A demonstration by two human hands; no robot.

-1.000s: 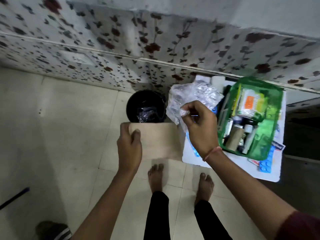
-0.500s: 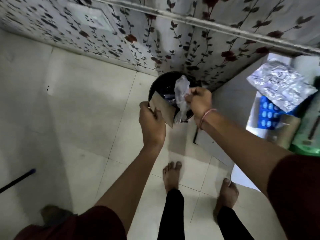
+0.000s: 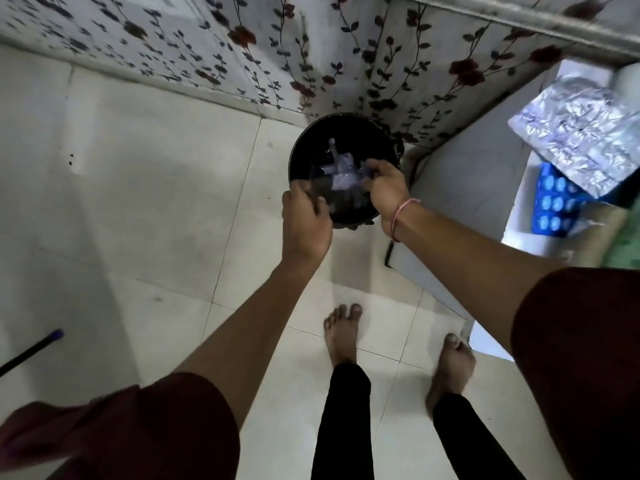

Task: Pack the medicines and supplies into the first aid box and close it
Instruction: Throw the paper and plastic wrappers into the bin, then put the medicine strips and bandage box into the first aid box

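Observation:
My two hands are over a round black bin that stands on the floor against the flowered wall. My right hand pinches a crumpled clear plastic wrapper that hangs inside the bin. My left hand is at the bin's near rim with curled fingers, and a blurred grey shape lies by its fingertips. At the far right, silver foil blister strips and a blue blister pack lie on a white surface. Only a green sliver of the first aid box shows at the frame's edge.
My bare feet stand on pale floor tiles just in front of the bin. A dark stick with a blue tip lies on the floor at the left. The white surface's corner juts out at my right.
My view has swung left from the table to the bin. Both hands have gone lower over the bin. The brown paper in my left hand is no longer seen.

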